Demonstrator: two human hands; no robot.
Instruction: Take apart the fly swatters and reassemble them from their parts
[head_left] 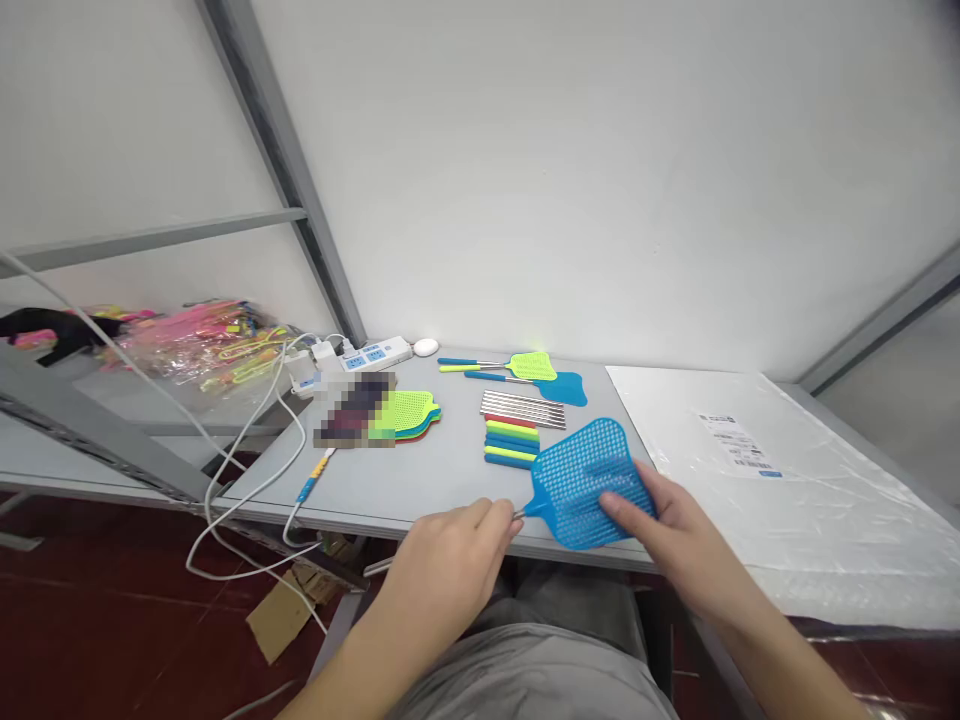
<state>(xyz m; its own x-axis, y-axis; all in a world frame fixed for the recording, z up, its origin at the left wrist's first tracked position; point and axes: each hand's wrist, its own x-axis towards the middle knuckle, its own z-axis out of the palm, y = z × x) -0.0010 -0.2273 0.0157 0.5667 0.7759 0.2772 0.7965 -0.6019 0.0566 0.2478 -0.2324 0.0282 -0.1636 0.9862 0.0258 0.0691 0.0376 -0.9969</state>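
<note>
A blue fly swatter head (589,480) with a mesh of small holes is held over the table's front edge. My right hand (679,535) grips its right side, thumb on top and fingers beneath. My left hand (457,560) is closed round the thin metal rod at the neck of the head; most of that rod is hidden in the fist. Just beyond lie several coloured handle grips (512,442) in red, yellow-green, green and blue. Behind those is a row of metal rods (523,409). Farther back rest whole swatters with a yellow-green head (532,366) and a blue head (564,388).
More swatter heads (409,412) are stacked at the left, beside a pixelated patch. A power strip (377,354) with white cables and a white round object (425,347) stand near the wall. A white wrapped package (705,520) covers the right side. Bagged goods (202,345) fill the left shelf.
</note>
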